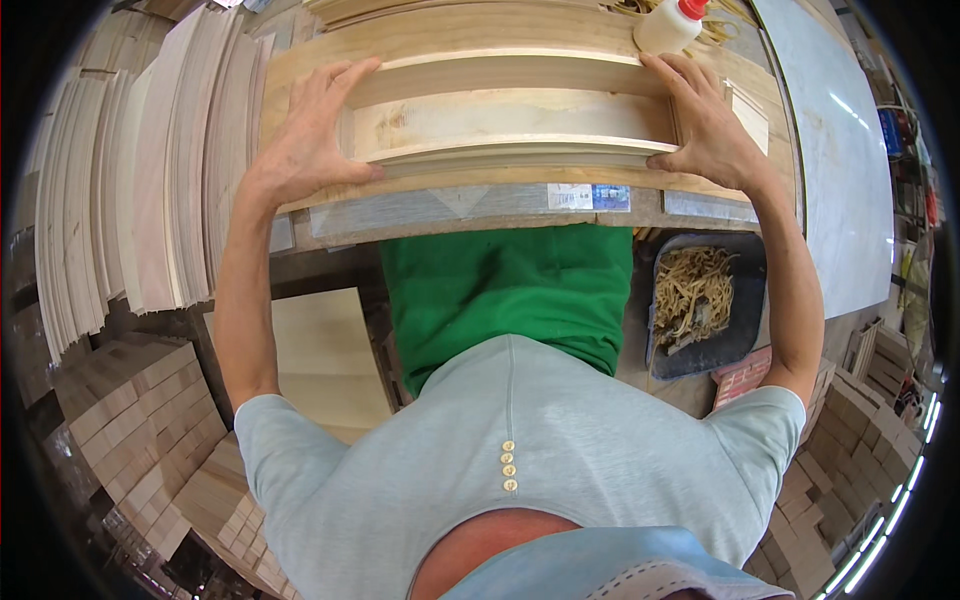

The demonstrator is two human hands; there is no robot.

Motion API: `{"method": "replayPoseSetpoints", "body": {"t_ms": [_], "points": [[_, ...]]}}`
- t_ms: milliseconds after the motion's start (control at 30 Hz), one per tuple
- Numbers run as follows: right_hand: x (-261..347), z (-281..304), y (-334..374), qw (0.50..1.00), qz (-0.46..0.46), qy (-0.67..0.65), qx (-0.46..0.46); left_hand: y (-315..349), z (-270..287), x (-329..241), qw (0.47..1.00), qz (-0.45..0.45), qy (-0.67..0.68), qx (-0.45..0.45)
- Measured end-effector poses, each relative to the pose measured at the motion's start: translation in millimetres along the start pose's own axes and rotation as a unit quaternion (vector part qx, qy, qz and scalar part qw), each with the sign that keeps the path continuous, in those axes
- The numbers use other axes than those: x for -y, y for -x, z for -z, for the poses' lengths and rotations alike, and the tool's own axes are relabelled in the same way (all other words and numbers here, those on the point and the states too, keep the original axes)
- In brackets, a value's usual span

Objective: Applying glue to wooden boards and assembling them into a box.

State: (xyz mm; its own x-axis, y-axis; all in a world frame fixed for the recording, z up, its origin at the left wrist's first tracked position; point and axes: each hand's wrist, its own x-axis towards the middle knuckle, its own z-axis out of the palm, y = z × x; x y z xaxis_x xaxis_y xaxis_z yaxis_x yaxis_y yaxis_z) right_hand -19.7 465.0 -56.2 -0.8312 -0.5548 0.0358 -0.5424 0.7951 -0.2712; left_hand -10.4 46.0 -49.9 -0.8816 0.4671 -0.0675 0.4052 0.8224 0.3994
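Note:
A long, shallow wooden box [520,147] of pale wood lies on the workbench in front of me, its inside facing up. My left hand [312,135] grips its left end, thumb on the near wall and fingers over the far wall. At the other end my right hand [708,125] holds it the same way, thumb near and fingers far. Both palms cover the box's end walls in part. Beyond my right hand stands a white glue bottle [667,28] with a red cap.
Tall stacks of thin wooden boards [170,160] stand at the left. Below the bench's right side sits a dark bin [748,290] of wood strips. A grey sheet-topped surface [835,150] lies at the right. Stacked wooden blocks [150,430] fill the lower left.

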Motion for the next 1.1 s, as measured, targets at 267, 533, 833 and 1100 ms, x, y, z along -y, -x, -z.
{"method": "replayPoseSetpoints", "body": {"t_ms": [267, 533, 833, 1100], "points": [[-7, 9, 13, 0.994, -0.002, -0.109, -0.032, 4, -4, 9, 0.996, -0.064, 0.066, -0.019], [-55, -7, 42, 0.860, -0.242, -0.411, -0.178, 43, -36, 14, 0.914, 0.086, 0.375, -0.131], [-61, -16, 15, 0.879, -0.231, -0.400, -0.119, 45, -56, 16, 0.835, 0.058, 0.518, -0.174], [-77, -32, 18, 0.856, -0.250, -0.430, -0.140, 29, -60, -64, 0.872, 0.090, 0.177, -0.448]]}}
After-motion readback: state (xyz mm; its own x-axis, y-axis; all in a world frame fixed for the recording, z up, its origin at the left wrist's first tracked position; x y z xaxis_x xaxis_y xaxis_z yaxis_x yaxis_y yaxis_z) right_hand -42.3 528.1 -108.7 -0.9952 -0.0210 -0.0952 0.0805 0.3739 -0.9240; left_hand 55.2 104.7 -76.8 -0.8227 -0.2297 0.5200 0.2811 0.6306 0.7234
